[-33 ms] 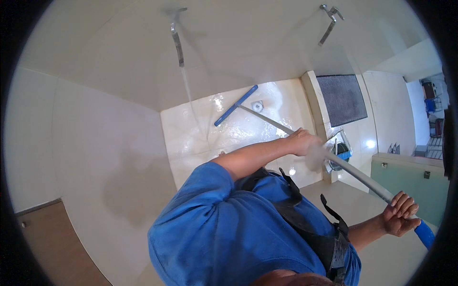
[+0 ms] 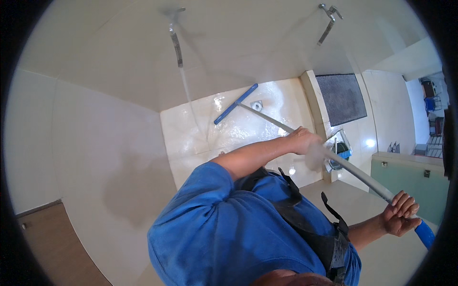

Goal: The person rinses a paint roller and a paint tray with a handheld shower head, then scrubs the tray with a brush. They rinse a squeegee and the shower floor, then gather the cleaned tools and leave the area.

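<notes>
Both hands grip the long grey-handled floor squeegee (image 2: 305, 138), left hand (image 2: 301, 140) closed mid-shaft, right hand (image 2: 400, 213) closed near its blue end, its blue blade (image 2: 235, 104) beside the drain (image 2: 256, 106) at the far edge of the glossy, wet cream tiled floor (image 2: 191, 133), so clearing seems unfinished.

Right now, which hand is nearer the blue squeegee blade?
Left. The left hand grips the pole midway toward the squeegee blade; the right hand holds its far end, by the blue grip.
</notes>
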Available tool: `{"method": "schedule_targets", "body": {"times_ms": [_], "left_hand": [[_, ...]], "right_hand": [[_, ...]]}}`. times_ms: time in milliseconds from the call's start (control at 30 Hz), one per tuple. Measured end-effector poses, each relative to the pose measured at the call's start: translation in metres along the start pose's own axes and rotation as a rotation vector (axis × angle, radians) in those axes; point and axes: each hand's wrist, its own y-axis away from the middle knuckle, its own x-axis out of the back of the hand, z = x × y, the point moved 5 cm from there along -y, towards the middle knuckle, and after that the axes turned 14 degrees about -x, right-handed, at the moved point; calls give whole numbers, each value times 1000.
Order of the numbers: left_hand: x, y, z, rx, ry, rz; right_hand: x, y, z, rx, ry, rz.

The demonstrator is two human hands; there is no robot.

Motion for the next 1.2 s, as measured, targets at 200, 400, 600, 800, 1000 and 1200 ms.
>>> {"method": "schedule_targets", "body": {"times_ms": [200,400,600,800,1000,1200], "left_hand": [[5,-26,-15,-58,19,78],[-6,-58,-22,-74,-70,101],[-14,-83,-28,-63,-60,187],[-20,-88,-23,-148,-41,411],[-14,-81,-14,-146,95,602],[-17,-70,-11,-122,150,671]], "right_hand": [[7,0,-4,43,71,45],[15,10,-13,144,164,162],[17,20,-12,167,204,202],[-19,7,-15,283,295,133],[-53,-32,-6,267,286,-247],[-75,-56,-2,338,347,-133]]}}
